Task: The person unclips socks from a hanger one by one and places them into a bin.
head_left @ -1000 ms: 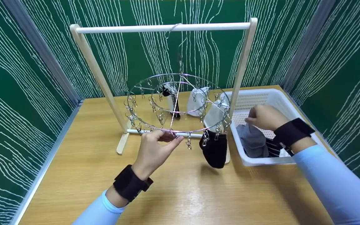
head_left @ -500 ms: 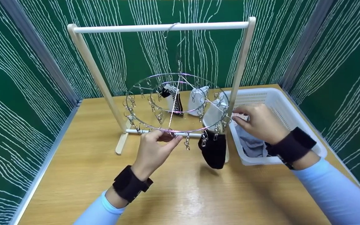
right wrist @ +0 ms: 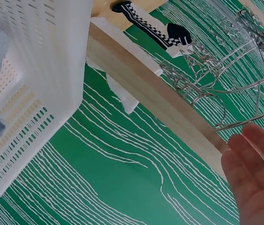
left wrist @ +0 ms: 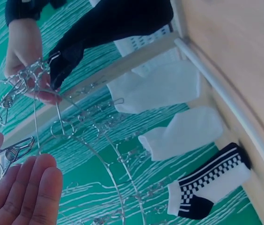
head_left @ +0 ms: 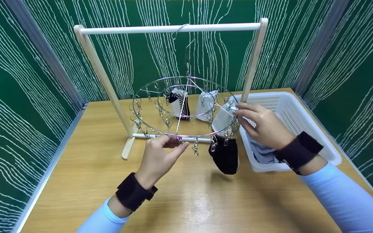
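A round metal sock hanger [head_left: 197, 136] with two rings and several dangling clips hangs by its hook. My left hand [head_left: 162, 158] holds its front rim beside a clip [left wrist: 17, 151], which sits between thumb and fingers in the left wrist view. At the right side of the outer ring, my right hand [head_left: 265, 126] pinches the wire; the right wrist view has thumb and fingertips on either side of it. Clipped on the hanger are a black sock [head_left: 225, 157] at the front right, two white socks [left wrist: 167, 89] and a black-and-white checkered sock [left wrist: 211, 183].
A wooden stand with a white top rod [head_left: 134, 30] carries the hanger. Right of it stands a white perforated basket [head_left: 319, 145] with a grey sock [head_left: 264, 153] inside, partly hidden behind my right hand. Green walls with white lines enclose the wooden table [head_left: 86, 181].
My right hand has moved left from over the basket to the ring's right rim. The left hand keeps its hold at the front. The checkered sock has turned a little.
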Demonstrator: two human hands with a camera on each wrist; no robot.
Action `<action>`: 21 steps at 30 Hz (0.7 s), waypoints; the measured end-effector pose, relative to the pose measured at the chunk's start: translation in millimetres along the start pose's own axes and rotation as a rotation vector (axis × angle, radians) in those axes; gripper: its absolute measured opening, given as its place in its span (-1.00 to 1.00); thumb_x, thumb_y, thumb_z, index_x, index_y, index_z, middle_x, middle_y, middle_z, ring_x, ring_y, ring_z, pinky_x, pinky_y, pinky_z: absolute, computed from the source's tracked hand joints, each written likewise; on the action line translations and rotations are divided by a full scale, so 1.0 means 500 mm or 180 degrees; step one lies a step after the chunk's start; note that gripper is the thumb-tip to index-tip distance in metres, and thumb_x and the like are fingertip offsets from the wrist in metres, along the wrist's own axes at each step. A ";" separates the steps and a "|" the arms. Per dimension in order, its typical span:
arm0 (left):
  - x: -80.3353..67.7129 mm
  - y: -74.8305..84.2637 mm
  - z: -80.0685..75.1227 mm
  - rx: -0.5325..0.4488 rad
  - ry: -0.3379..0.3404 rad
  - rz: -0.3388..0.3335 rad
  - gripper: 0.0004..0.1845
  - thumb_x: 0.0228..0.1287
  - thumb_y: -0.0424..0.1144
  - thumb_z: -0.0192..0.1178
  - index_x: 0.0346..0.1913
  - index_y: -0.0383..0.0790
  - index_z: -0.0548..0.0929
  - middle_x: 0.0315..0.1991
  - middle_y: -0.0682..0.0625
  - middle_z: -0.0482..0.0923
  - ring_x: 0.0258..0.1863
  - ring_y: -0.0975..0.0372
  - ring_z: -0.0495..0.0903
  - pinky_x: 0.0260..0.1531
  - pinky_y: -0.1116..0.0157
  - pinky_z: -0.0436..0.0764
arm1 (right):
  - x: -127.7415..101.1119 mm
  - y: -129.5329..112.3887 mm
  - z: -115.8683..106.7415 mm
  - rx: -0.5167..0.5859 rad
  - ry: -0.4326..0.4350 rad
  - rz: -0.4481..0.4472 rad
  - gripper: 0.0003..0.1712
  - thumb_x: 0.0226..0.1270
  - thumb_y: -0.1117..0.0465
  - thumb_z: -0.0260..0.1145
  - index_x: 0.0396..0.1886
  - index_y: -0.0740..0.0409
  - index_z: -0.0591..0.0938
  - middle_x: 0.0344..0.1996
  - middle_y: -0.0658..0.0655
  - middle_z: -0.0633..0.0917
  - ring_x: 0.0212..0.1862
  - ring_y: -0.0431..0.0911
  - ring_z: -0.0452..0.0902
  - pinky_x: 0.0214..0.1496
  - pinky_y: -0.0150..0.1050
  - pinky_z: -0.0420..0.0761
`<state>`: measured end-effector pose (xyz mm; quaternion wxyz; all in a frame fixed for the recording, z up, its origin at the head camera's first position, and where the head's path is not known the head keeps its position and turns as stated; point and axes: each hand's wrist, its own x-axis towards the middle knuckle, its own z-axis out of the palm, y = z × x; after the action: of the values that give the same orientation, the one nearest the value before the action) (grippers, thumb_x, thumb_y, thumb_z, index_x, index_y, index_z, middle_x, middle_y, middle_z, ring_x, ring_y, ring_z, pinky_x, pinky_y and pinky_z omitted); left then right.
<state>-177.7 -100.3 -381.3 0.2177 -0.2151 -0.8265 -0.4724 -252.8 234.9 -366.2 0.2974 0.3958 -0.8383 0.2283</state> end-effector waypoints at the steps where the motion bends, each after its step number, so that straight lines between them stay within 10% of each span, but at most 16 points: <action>1: -0.001 0.001 -0.001 0.0008 -0.0005 0.0008 -0.85 0.32 -0.30 0.55 -0.22 -0.33 0.83 -0.29 -0.12 0.86 -0.34 0.12 0.83 -0.19 0.25 0.84 | 0.001 0.000 -0.002 0.0006 -0.0061 0.0022 -0.67 0.37 0.52 0.43 0.11 0.38 0.76 0.17 0.50 0.74 0.20 0.41 0.71 0.27 0.30 0.70; 9: -0.012 -0.001 -0.009 0.0442 0.0050 0.0287 -0.83 0.31 -0.27 0.56 -0.26 -0.30 0.79 -0.30 -0.13 0.84 -0.31 0.07 0.82 -0.18 0.18 0.83 | 0.001 -0.006 -0.007 0.0033 -0.0373 0.0131 -0.64 0.43 0.47 0.41 0.20 0.32 0.74 0.26 0.42 0.72 0.37 0.41 0.61 0.42 0.38 0.57; 21: -0.003 -0.006 -0.039 0.2068 0.0829 0.2145 -0.41 0.71 0.12 0.09 -0.49 -0.20 0.63 -0.64 0.04 0.55 -0.68 0.18 0.56 -0.71 0.31 0.52 | 0.001 0.003 0.005 0.0062 -0.0239 -0.0187 -0.75 0.43 0.47 0.44 0.05 0.31 0.76 0.09 0.38 0.78 0.22 0.32 0.71 0.32 0.24 0.69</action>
<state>-175.1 -118.9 -375.0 0.5161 -0.3308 -0.7815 -0.1161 -255.2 234.1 -367.9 0.2684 0.4314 -0.8346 0.2127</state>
